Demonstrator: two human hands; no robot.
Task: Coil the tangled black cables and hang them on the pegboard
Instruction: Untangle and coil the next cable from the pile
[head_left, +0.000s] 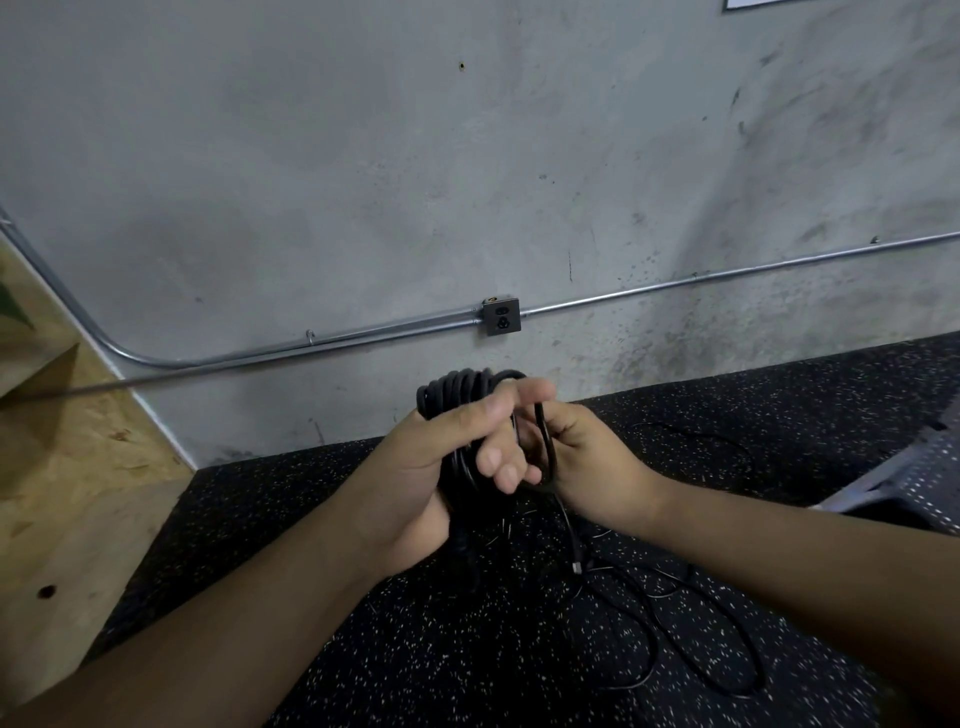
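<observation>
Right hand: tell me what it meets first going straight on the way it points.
Probably the fingers of the left hand, directly ahead, gripping the coiled bundle of black cable; depth is unclear, so perhaps the coil itself.

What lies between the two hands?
In the head view, a loop of the black cable runs between the left hand, which grips the coil, and the right hand, which pinches it.

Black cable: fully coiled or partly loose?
Partly coiled. Cable loops sit bunched in the left hand; the right hand pinches a strand, and loose cable trails on the floor.
</observation>
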